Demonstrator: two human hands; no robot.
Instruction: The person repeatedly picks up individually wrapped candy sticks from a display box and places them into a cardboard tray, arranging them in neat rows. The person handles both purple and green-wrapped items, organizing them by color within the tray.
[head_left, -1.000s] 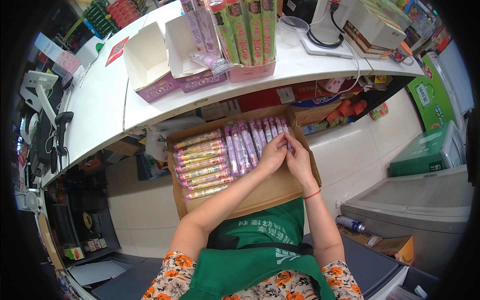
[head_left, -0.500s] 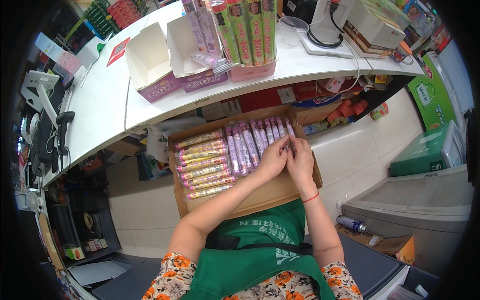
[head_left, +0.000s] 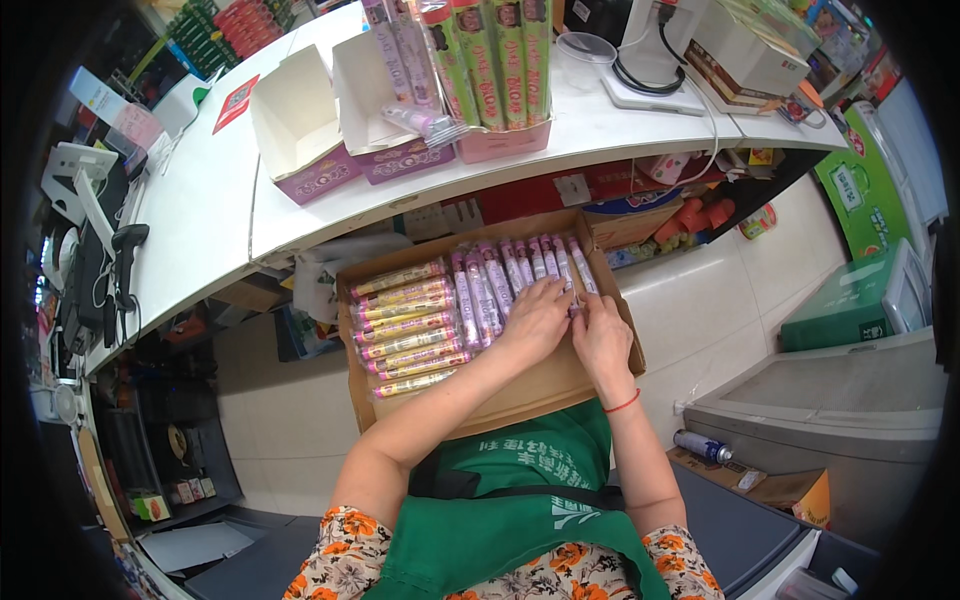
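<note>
The left hand (head_left: pixel 540 315) lay palm down over the near ends of the purple tubes (head_left: pixel 468 305) in the cardboard tray (head_left: pixel 520 402), its fingers slightly bent; whether it gripped a tube or merely rested there, I could not tell. Just beside it, closer to the tray's right wall, the right hand (head_left: pixel 604 340) had its fingers curled at the near end of the rightmost purple tube, and its hold was hidden too. Handling these well, I judged, called for light fingertips at the near ends (shiny wrapping like that probably slips and creases easily), with the left steadying the neighbours while the right squared the end tube, which seemed to slant a little away from them. The purple tubes stood side by side along the tray's far wall; yellow tubes (head_left: pixel 408 322) lay crosswise at the tray's left, a useful guide for even spacing. Past the tray's near edge was a green apron (head_left: pixel 505 535); beyond its far wall, a white counter (head_left: pixel 205 150) bore open purple boxes (head_left: pixel 320 182) and a pink box (head_left: pixel 505 145) of upright green tubes (head_left: pixel 512 70).
</note>
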